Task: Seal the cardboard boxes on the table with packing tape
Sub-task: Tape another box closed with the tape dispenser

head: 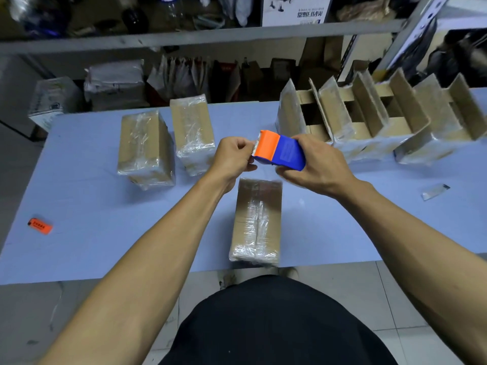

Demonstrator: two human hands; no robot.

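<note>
My right hand grips a blue and orange tape dispenser held in the air above the table. My left hand pinches the tape end at the dispenser's orange cutter side. Directly below, near the table's front edge, lies a closed cardboard box with clear tape along its top seam. Two more taped boxes sit at the middle left. At the back right stands a row of open boxes with their flaps upright.
The blue table carries a small orange object at its front left and a scrap of tape or blade at the right. Shelves with bags and packages run behind the table. Tiled floor lies below the front edge.
</note>
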